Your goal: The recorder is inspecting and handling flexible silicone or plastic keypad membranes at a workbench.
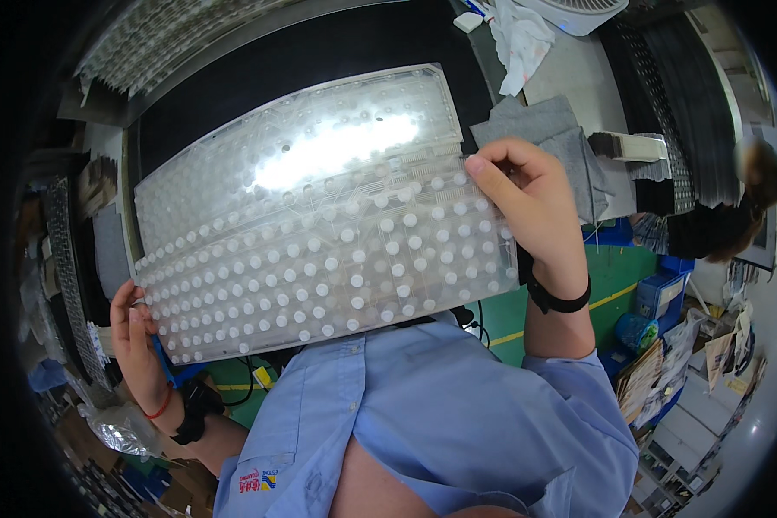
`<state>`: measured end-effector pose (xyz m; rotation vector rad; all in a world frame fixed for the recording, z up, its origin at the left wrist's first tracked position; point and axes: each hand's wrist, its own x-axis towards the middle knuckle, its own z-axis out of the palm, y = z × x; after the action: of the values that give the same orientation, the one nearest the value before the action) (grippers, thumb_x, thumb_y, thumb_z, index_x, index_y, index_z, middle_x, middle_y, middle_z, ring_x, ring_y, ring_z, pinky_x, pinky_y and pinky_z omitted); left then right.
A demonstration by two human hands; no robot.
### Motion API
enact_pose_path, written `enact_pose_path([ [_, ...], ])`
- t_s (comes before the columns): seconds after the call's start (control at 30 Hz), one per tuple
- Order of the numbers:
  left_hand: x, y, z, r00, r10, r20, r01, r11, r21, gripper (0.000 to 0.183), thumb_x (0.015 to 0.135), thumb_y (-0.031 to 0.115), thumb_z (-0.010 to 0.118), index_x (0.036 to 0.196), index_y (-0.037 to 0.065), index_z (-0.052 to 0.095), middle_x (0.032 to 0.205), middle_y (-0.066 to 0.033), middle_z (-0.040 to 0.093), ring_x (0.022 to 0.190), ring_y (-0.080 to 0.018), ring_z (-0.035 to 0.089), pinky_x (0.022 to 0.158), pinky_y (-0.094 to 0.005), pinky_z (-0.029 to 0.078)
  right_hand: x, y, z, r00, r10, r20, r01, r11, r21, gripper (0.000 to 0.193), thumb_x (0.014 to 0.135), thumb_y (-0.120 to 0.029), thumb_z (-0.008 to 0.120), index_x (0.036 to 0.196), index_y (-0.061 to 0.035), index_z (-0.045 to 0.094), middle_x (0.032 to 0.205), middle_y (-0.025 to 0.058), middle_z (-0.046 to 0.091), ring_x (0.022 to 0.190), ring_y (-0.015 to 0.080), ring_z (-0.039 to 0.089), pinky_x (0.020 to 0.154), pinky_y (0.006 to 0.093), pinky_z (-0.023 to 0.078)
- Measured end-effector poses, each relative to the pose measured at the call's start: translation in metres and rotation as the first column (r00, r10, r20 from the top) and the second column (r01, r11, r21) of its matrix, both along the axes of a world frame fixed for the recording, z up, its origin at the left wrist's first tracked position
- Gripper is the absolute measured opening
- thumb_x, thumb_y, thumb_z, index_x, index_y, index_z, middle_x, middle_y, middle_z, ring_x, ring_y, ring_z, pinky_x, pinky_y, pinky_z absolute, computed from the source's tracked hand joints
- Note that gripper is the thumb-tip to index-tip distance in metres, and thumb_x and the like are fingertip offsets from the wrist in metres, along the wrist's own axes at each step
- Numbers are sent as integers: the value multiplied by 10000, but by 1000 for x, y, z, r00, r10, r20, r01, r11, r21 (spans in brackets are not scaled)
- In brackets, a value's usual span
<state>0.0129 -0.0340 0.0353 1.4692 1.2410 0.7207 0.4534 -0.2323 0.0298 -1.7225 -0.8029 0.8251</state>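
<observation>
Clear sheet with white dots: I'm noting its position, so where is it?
In the head view, the white-dotted clear sheet is left of centre, spanning from the left hand to the right hand, above the blue shirt.

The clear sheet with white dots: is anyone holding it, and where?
Yes, the clear dotted sheet is held on two sides: the right grip pinches its far right corner, and the left grip holds its left edge.

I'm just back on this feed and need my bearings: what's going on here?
The left hand grips the left edge of a translucent sheet with white dots, and the right hand pinches its far right corner. Its near edge is by the blue shirt. Another clear sheet lies beyond it on the black work surface.
</observation>
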Motion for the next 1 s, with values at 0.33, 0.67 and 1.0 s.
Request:
enact_pose_path([
  [0.33,0,1,0,1000,-6,15,6,1000,-9,351,1002,137,470,1321,-9,463,1130,-6,513,843,-9,452,725,-134,391,-14,-1,13,991,-132,-20,133,965,227,146,883,-133,678,851,8,655,757,-17,618,653,24,510,570,189,398],
  [0.67,2,0,-1,1000,-8,15,8,1000,7,356,1002,149,470,1318,-16,461,1119,-8,516,836,-12,455,733,-144,392,0,-1,2,980,-34,-196,26,999,-44,258,907,-206,648,735,-12,641,649,-64,546,598,2,429,515,193,315],
  [1.0,4,-1,0,1000,20,-10,-20,1000,7,348,1002,135,460,1317,-15,463,1118,-7,516,832,-11,453,721,-141,390,-2,-1,5,964,-17,-265,6,999,-43,146,887,-97,636,787,8,629,664,-64,559,588,-14,442,503,168,317],
])
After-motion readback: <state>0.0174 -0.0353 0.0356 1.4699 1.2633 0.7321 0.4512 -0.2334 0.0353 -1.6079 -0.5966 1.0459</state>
